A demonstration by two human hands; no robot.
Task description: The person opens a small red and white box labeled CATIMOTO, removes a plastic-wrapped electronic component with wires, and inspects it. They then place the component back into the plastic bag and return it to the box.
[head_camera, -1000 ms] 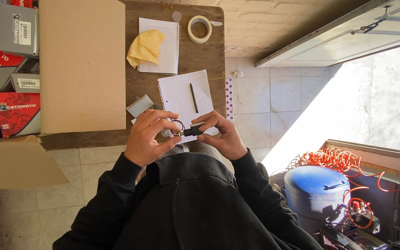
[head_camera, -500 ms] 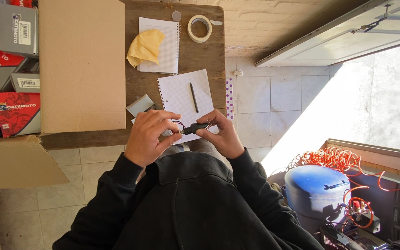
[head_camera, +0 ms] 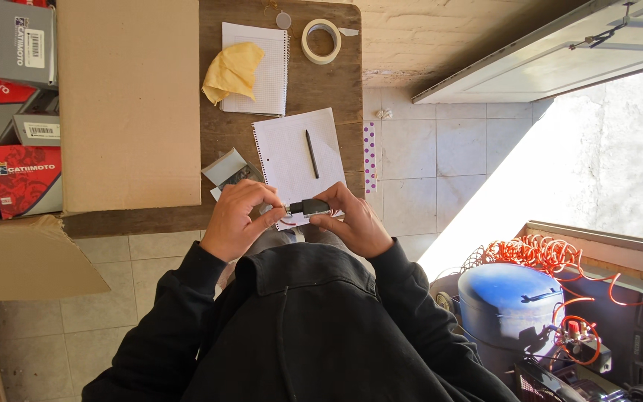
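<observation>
Both my hands meet just above the near edge of a wooden table. My right hand pinches a small black connector-like part by its right end. My left hand holds its left end, where thin wires and a ring partly show between my fingers. Under the hands lies an open spiral notebook with a black pen on it. A small grey packet sits just left of the notebook.
A large cardboard box flap covers the table's left side, with red and grey boxes beyond it. A yellow cloth lies on a second notepad, a tape roll nearby. A blue compressor tank with orange coiled hose stands at right.
The black part has turned to lie level between my hands, and the ring that showed by my left fingers is now mostly covered. My hands stay in the same spot.
</observation>
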